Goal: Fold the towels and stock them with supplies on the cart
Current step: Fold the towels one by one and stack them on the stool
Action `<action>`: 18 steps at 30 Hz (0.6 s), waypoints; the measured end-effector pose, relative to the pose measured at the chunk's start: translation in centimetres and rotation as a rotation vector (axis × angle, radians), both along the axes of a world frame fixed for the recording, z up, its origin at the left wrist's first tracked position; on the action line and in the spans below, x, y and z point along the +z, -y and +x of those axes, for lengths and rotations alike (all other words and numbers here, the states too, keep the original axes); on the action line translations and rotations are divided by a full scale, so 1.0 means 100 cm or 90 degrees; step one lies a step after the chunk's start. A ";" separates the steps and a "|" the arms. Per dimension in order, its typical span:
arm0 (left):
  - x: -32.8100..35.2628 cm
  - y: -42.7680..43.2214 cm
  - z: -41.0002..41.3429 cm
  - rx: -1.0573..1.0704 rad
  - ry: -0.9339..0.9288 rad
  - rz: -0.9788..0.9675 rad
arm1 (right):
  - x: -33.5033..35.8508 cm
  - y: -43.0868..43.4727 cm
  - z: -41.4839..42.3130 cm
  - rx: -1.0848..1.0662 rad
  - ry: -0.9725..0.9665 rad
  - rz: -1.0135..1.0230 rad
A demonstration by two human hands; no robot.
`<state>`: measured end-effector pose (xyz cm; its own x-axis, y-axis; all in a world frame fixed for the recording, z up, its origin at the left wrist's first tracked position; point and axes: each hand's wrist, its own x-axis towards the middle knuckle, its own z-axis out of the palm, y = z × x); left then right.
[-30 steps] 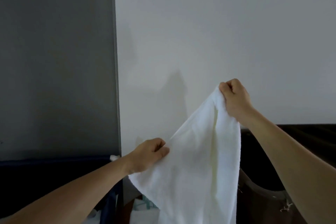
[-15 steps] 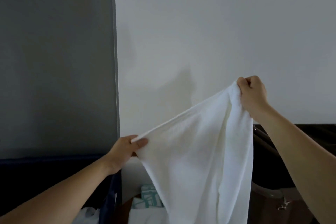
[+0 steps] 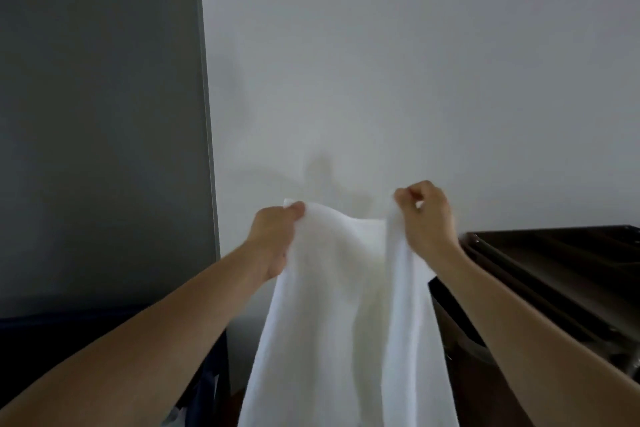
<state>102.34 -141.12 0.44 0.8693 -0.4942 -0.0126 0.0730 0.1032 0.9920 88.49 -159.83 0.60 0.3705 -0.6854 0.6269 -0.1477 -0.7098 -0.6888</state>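
A white towel (image 3: pixel 346 315) hangs in front of me, held up by its top edge. My left hand (image 3: pixel 273 239) pinches the towel's upper left corner, thumb on top. My right hand (image 3: pixel 424 215) grips the upper right corner in a closed fist. The two hands are at nearly the same height, a short span apart, and the cloth sags slightly between them. The towel's lower end runs out of the bottom of the view.
A dark brown cart (image 3: pixel 554 270) with a raised rim stands at the right, behind my right forearm. A dark blue bin edge (image 3: pixel 86 319) sits at lower left. A grey panel (image 3: pixel 97 114) and a white wall (image 3: pixel 415 62) are behind.
My left hand rose and moved right along the towel's top edge to the corner. My right hand came slightly left, so both now hold the top edge level.
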 end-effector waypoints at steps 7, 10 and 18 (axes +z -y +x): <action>-0.026 0.042 -0.049 -0.104 0.081 0.062 | -0.029 -0.058 0.013 0.052 -0.051 0.059; -0.036 0.038 -0.049 -0.131 0.041 0.034 | -0.039 -0.064 0.012 0.114 -0.065 0.121; -0.043 0.010 -0.029 -0.300 0.034 -0.017 | -0.044 -0.070 0.003 0.405 -0.107 0.335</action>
